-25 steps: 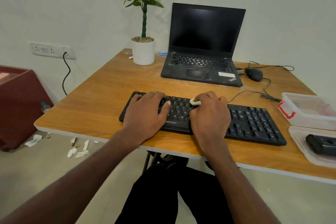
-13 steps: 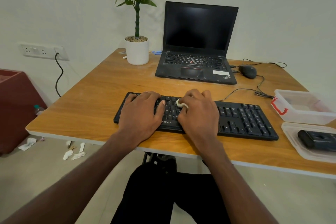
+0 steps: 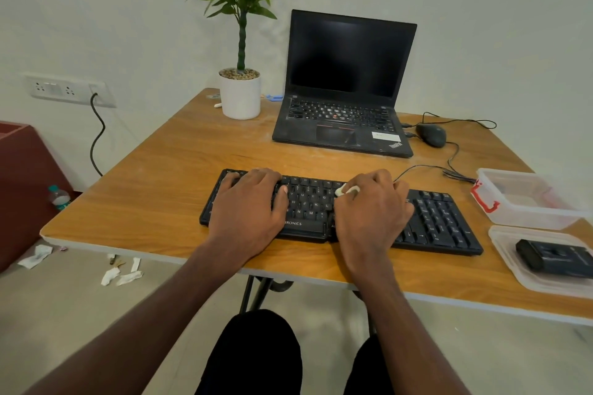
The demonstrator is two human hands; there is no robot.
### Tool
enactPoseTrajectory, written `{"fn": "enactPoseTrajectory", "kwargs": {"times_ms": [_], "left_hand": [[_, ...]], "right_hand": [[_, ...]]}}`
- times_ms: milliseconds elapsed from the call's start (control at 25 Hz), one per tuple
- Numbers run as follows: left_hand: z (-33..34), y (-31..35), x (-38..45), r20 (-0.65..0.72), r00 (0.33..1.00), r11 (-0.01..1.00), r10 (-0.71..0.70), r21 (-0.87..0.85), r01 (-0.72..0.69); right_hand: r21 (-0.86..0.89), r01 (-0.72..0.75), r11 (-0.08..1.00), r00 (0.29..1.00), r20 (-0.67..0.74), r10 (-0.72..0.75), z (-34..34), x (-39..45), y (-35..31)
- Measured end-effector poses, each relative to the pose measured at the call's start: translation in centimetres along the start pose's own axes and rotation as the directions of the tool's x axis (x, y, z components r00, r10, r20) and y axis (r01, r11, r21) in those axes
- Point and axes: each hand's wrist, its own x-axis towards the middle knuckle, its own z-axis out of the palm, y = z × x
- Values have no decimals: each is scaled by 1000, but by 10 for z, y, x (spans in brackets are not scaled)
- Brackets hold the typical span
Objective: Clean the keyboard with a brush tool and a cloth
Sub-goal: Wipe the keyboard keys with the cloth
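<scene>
Nearest to you, at 6 o'clock, your dark-trousered knees are sitting under the table (image 3: 134, 212) edge, both forearms reaching forward. Your left hand (image 3: 248, 218) is lying flat on the left end of the keyboard (image 3: 439, 224), fingers spread and fairly straight, pressing down and seemingly steadying it. Your right hand (image 3: 372, 212) is sitting over the middle keys, fingers curled round a small white wad, likely the cloth (image 3: 345, 191), with only a tip showing at the thumb side against the keys. The keyboard is lying just in from the near table edge, its long axis running roughly 9 to 3 o'clock, right end angled slightly nearer you, its cable leaving toward 1 o'clock. Judged progress: you are mid-wipe; the centre rows are being covered, the numeric pad at 3 o'clock appears not yet reached. No brush is showing, so that stage cannot be judged. At 3 o'clock, two clear containers (image 3: 526, 202) are waiting, the nearer one holding a dark object. Farther, at 12 o'clock, the laptop (image 3: 346, 86), mouse (image 3: 431, 135) and potted plant (image 3: 240, 93) are standing.
</scene>
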Motion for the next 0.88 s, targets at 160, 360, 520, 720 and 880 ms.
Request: {"fn": "enactPoseTrajectory", "kwargs": {"times_ms": [160, 360, 520, 720, 880], "left_hand": [[2, -2, 1, 1, 1000, 1000, 3, -1, -3], [0, -2, 2, 47, 999, 1000, 1, -7, 0], [-5, 3, 0, 76, 997, 999, -34, 3, 34], [-3, 32, 2, 59, 998, 998, -38, -38, 40], [4, 41, -4, 56, 998, 1000, -10, 18, 9]], "right_hand": [[27, 224, 974, 973, 50, -225, 3, -3, -1], [37, -83, 996, 996, -25, 84, 1, 2, 1], [26, 16, 1000, 999, 43, -17, -1, 0, -3], [3, 211, 978, 956, 210, -207, -11, 1, -3], [-150, 58, 987, 975, 223, -23, -32, 25, 15]]}}
